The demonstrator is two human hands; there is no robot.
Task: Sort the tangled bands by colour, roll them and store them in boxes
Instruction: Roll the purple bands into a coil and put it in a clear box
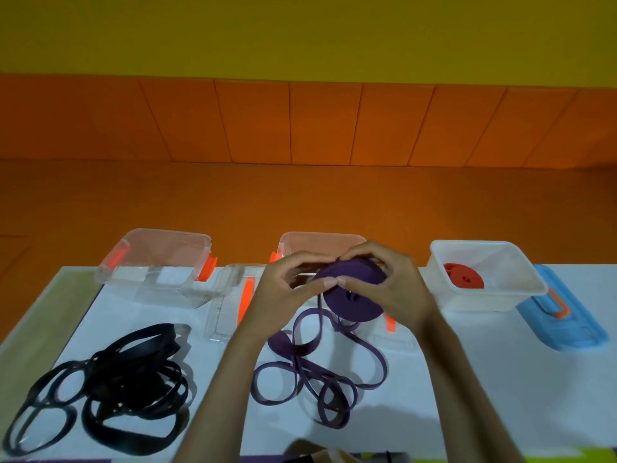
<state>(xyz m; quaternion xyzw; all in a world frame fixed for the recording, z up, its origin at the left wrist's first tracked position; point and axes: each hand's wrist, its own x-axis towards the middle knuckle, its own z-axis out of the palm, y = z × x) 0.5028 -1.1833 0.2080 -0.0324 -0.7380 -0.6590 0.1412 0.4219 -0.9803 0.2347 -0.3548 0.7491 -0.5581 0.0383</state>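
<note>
A partly wound purple roll (352,295) hangs above the table's middle, held between both hands. My left hand (287,289) pinches its left edge and my right hand (387,282) curls round its top and right side. The loose purple band (317,372) trails from the roll in loops on the white table. To the left lies a heap of black bands (110,382). A red roll (464,280) sits inside the white box (527,289) at the right. One clear box (153,262) stands at the back left; a second clear box (300,242) is half hidden behind my hands.
A clear lid with an orange clip (233,302) lies between the clear boxes. A blue lid (564,315) rests to the right of the white box. Another clear lid (400,335) lies under my right wrist. Orange floor and wall panels lie beyond the white table (500,379).
</note>
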